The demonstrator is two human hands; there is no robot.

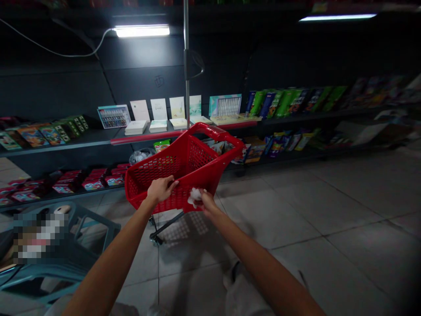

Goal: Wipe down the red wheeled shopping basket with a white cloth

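Observation:
A red plastic shopping cart [204, 177] on dark wheels stands in front of me, its handle toward the upper right. My left hand [161, 189] grips the near top rim of the basket, with the fingers bent over the edge. In my right hand [208, 202] is a crumpled white tissue or cloth [195, 196], which I cannot tell apart at this size. It is held against the outside of the cart's near mesh wall. The basket's floor is partly hidden by that wall.
Behind the cart runs a dark shelf with white booklets [159, 115], boxed pen sets [225, 105] and green and blue packs [284, 103]. Red packs [95, 179] line the lower shelf. A blue-grey plastic stool [95, 215] stands left. A metal pole [186, 94] rises behind the cart.

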